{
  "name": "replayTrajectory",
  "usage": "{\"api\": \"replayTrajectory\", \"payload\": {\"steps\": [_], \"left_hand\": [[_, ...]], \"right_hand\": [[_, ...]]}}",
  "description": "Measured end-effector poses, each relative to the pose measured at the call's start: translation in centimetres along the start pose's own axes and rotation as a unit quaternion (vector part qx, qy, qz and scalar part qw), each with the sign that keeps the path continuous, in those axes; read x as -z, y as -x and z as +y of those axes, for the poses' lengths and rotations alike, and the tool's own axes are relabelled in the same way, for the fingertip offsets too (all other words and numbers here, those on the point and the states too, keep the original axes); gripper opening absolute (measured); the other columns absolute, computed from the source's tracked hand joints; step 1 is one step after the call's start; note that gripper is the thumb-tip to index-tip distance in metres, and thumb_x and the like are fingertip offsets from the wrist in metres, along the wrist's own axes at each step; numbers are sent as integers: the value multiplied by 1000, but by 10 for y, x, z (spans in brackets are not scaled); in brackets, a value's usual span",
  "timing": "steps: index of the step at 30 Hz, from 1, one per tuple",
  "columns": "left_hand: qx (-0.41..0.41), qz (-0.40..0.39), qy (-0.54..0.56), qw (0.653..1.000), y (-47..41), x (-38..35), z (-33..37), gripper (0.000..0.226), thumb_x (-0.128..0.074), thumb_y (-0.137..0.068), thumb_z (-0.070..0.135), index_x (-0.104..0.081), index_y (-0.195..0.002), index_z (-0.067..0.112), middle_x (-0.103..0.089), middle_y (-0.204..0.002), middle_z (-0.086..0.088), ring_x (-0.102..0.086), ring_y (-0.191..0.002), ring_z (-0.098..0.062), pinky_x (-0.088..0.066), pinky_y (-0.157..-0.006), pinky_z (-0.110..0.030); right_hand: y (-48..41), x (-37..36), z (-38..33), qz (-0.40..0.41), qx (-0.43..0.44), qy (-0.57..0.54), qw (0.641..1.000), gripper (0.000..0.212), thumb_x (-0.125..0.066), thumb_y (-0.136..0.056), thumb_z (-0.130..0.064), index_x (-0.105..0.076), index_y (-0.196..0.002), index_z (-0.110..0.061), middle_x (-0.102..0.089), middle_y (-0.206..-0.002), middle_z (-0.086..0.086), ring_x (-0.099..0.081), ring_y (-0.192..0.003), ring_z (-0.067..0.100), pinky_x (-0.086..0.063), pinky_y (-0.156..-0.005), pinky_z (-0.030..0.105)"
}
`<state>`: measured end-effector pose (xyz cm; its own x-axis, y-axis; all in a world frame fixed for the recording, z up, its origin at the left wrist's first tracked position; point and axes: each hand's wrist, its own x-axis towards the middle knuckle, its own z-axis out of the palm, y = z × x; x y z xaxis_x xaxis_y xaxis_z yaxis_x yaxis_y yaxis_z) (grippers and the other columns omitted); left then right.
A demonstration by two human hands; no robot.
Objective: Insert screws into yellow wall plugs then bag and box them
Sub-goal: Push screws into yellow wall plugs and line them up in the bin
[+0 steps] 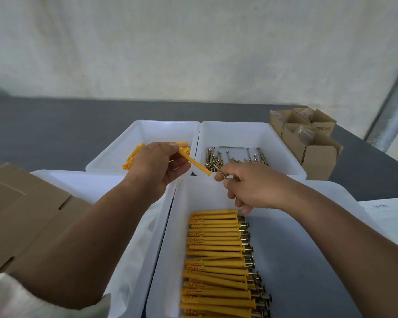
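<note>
Grey table [55,125] runs across the view, w/ a pale wall behind. Nearest and biggest is the front-right white bin [331,191], holding a neat row of finished plugs [216,249]. They lie side by side, screw heads to the right. Beside it on the left is the front-left white bin [90,184], touching it along one side. Flat brown cardboard [21,214] lies at the far left.

Behind these are two smaller white bins, side by side. The back-left bin [147,127] holds loose yellow plugs [133,157]; the back-right bin [251,131] holds loose screws [234,157]. Small open cardboard boxes [317,157] stand at the right rear, w/ a sheet of paper [388,214] nearer on that side.

Left hand [156,166] hangs over the near edge of the back-left bin, thumb and fingers curled round one yellow plug [195,164] — it slants down to the right. Right hand [255,184] hovers over the far end of the front-right bin, thumb and forefinger pinching a single screw [221,172], other fingers loosely bent. Screw tip sits just beside the plug's lower end — can't tell if they touch.
</note>
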<state>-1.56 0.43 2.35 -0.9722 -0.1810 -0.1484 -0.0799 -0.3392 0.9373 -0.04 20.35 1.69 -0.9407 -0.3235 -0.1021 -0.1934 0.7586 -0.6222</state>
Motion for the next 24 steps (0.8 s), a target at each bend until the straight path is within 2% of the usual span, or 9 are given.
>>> {"api": "replayTrajectory", "payload": {"steps": [3,5,13,18,21,24], "left_hand": [[7,5,12,1000,-1,0,0,18,-53,-98,7,-66,-87,3,-72,-78,-12,-72,-72,-21,-59,-59,-31],[12,8,19,1000,0,0,0,18,-53,-98,6,-66,-85,3,-73,-76,-12,-72,-70,-20,-59,-58,-30],[18,20,26,999,-2,1,0,18,-53,-98,6,-63,-84,2,-72,-70,-11,-72,-64,-19,-59,-55,-28],[19,17,25,999,-4,1,-2,14,-54,-97,6,-63,-88,2,-73,-77,-13,-73,-67,-20,-58,-56,-29],[12,6,13,1000,-4,0,-3,14,-54,-98,6,-64,-89,2,-72,-77,-13,-72,-65,-19,-58,-56,-29],[6,-5,-12,1000,-4,0,-5,13,-53,-98,8,-64,-95,2,-72,-87,-15,-73,-69,-19,-59,-59,-29]], "right_hand": [[1,1,0,18,14,24,999,24,-44,-102,-23,-60,-112,-37,-68,-85,2,-71,-67,18,-55,-48,21],[2,2,0,28,31,57,998,25,-44,-101,-24,-62,-111,-39,-68,-82,0,-71,-64,18,-53,-46,19],[4,4,-2,36,50,108,992,25,-45,-100,-26,-64,-113,-37,-63,-84,-6,-71,-63,19,-54,-51,20],[5,2,-4,19,37,109,993,24,-47,-100,-26,-64,-112,-38,-56,-85,-9,-71,-63,19,-53,-49,18],[5,1,-5,15,33,115,993,23,-47,-100,-27,-64,-112,-37,-55,-84,-10,-71,-63,20,-55,-52,21],[5,1,-5,17,36,118,992,22,-48,-100,-28,-64,-114,-34,-57,-82,-10,-71,-60,18,-56,-55,22]]}}
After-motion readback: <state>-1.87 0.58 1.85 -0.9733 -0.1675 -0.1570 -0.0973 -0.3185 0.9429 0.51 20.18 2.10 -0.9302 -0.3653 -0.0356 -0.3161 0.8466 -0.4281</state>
